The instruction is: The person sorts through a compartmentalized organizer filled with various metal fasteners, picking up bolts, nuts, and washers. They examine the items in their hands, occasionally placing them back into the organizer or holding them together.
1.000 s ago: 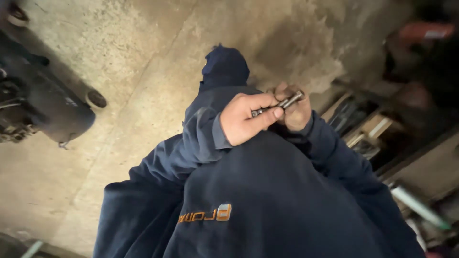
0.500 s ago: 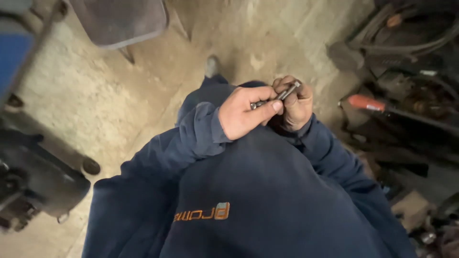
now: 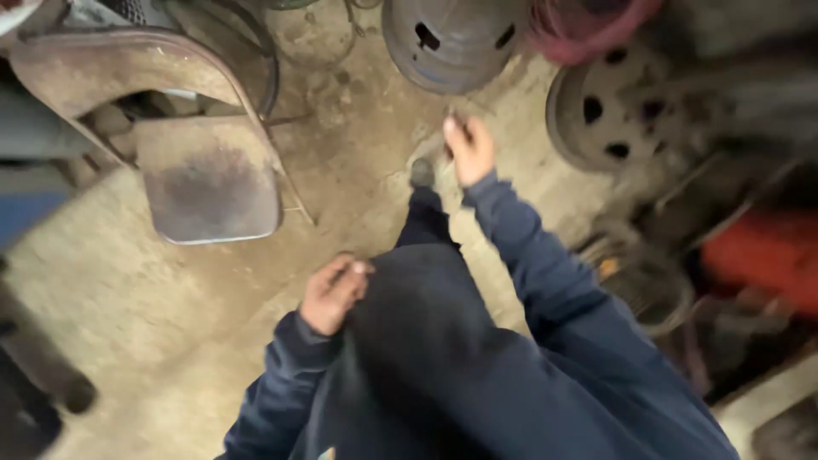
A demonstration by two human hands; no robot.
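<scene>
Small dark metal piece [image 3: 449,146]: one, blurred, pinched in the fingers of the right hand [image 3: 469,150], which is stretched forward over the concrete floor [image 3: 358,162], fingers closed narrow around it. Left hand [image 3: 334,294]: one, fingers curled loosely, resting against the dark trouser leg [image 3: 426,290]; whether it holds anything cannot be told. Steel wheel rims: two, one upper centre [image 3: 452,38], one at right [image 3: 609,111]. Rusty folding chair [image 3: 204,170]: one, at left.

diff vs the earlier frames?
The hands split apart: the right hand swung forward over the floor, seemingly keeping the small metal piece, though blurred; the left hand let go and dropped to the thigh. The camera view swung towards a folding chair. Person remains standing.
</scene>
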